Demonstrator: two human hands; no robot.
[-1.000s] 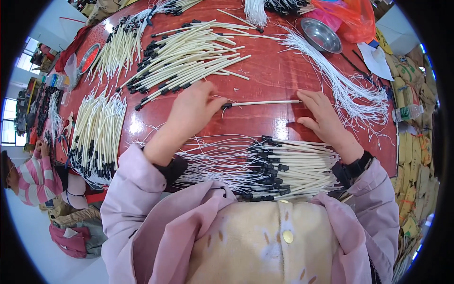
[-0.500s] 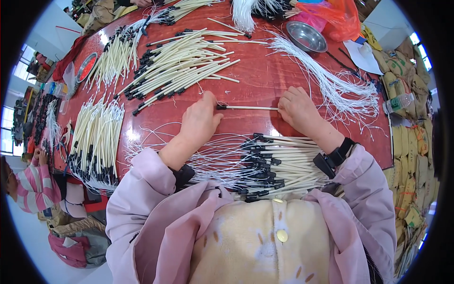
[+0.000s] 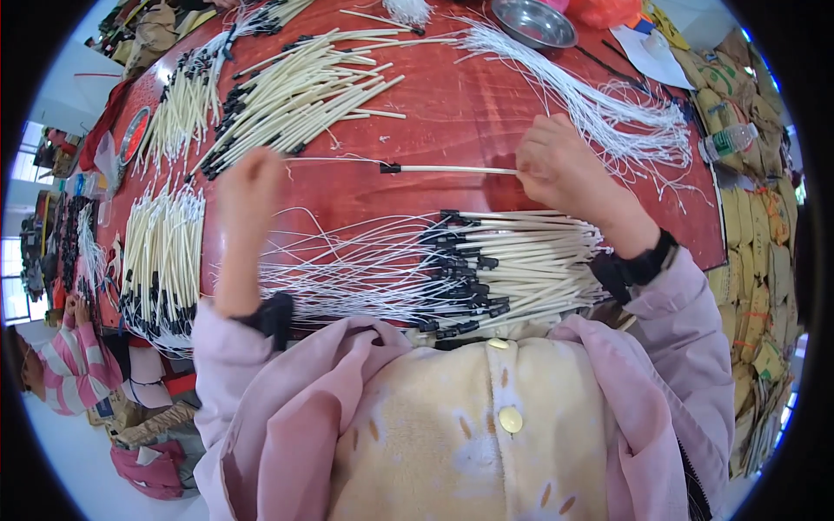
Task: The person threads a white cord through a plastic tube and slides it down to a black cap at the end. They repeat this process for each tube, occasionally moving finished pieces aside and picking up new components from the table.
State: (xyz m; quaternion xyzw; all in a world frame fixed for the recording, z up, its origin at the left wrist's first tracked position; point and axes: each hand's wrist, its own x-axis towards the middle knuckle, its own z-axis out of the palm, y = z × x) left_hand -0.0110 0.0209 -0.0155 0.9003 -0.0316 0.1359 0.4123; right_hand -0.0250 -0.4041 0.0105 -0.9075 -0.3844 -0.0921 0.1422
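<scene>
A thin cream stick (image 3: 460, 169) with a black end piece (image 3: 390, 168) lies level between my hands, just over the red table. My right hand (image 3: 560, 165) is closed around the stick's right end. From the black piece a white string (image 3: 334, 159) runs left, nearly straight, to my left hand (image 3: 248, 187), which is smeared by motion but looks closed on it. Below my hands lies a pile of similar sticks (image 3: 530, 260), their black ends to the left and their white strings (image 3: 347, 269) spread out loosely.
The red table (image 3: 486, 108) also bears a heap of sticks (image 3: 304, 95), a standing-side bundle (image 3: 161, 252), a fan of white strings (image 3: 599, 122) and a metal bowl (image 3: 534, 22). A plastic bottle (image 3: 731, 141) lies by the right edge. Another person (image 3: 74, 360) sits at far left.
My left hand has moved left and up from the black end piece, drawing the white string out straight. My right hand stays on the stick. The whole view has shifted slightly.
</scene>
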